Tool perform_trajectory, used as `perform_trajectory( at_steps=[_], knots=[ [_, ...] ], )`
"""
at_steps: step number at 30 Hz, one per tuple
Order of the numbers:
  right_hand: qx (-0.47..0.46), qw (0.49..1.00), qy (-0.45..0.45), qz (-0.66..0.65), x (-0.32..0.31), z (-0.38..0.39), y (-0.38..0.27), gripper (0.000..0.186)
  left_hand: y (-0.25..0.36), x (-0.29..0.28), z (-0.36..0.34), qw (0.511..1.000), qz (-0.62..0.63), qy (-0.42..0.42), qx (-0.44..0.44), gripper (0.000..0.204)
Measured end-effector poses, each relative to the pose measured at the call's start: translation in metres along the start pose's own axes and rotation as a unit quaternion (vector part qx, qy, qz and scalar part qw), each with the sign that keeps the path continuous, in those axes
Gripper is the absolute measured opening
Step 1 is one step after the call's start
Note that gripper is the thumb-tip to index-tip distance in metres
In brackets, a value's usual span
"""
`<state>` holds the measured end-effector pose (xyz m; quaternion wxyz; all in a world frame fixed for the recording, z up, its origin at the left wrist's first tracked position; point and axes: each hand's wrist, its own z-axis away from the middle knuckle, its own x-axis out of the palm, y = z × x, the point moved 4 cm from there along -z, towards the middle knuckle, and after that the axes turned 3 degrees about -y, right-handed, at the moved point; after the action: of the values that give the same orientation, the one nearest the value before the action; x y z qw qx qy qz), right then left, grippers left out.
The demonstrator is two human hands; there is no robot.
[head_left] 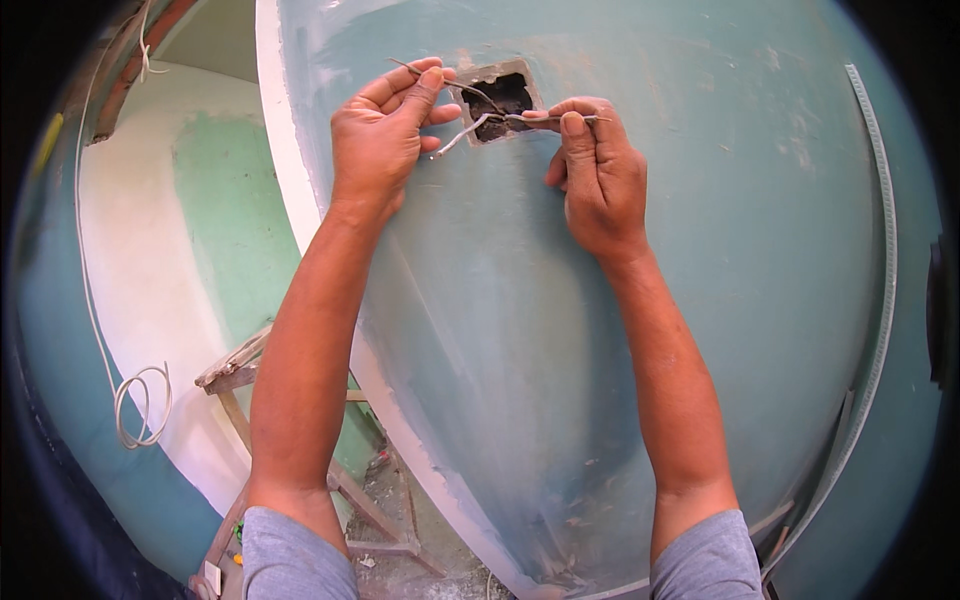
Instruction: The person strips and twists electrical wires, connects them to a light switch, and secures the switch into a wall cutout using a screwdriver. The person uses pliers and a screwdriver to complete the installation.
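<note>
A square recessed wall box (467,121) opens in the blue-green wall, dark inside with a rough edge. Several electrical wires come out of it. My left hand (385,130), left of the box, pinches a dark wire (475,92) between thumb and fingers, its end sticking out past the fingertips. On the right, my right hand (600,175) grips another dark wire (515,118) between thumb and forefinger, and its tip points right. A pale grey wire (462,136) hangs out of the box between the hands, bent down to the left, touched by neither.
The blue-green wall (500,300) ends at a white edge (290,150) on the left. Beyond it stand a wooden trestle (370,510) and a coiled white cable (143,405) hanging down. A long perforated white strip (888,230) runs along the right side.
</note>
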<state>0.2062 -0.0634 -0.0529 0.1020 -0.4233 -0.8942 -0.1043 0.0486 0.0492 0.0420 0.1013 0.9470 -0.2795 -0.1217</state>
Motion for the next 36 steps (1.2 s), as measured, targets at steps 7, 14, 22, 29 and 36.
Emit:
perform_trajectory(
  at_steps=[7, 14, 22, 29, 36],
  knots=[
    [0.004, 1.0, 0.014, 0.001, -0.0026, -0.0008, 0.0029, 0.023, 0.0008, 0.0031, 0.0, 1.0, -0.013, 0.005, -0.018, 0.033],
    [0.01, 1.0, 0.01, 0.0, -0.0022, -0.0013, 0.0009, 0.023, 0.0028, 0.0039, -0.0022, 1.0, -0.015, 0.026, -0.005, 0.034],
    [0.006, 1.0, 0.004, 0.005, -0.0025, -0.0013, 0.0015, 0.023, 0.0002, 0.003, -0.0018, 0.999, -0.037, 0.026, -0.018, 0.039],
    [0.011, 1.0, 0.006, -0.003, -0.0028, -0.0012, 0.0014, 0.023, -0.0004, 0.004, -0.0005, 0.999, -0.034, 0.02, -0.011, 0.039],
    [0.024, 1.0, 0.005, -0.001, -0.0012, -0.0016, 0.0015, 0.022, -0.0008, 0.0044, 0.0011, 0.999, -0.036, -0.009, 0.024, 0.038]
  ],
)
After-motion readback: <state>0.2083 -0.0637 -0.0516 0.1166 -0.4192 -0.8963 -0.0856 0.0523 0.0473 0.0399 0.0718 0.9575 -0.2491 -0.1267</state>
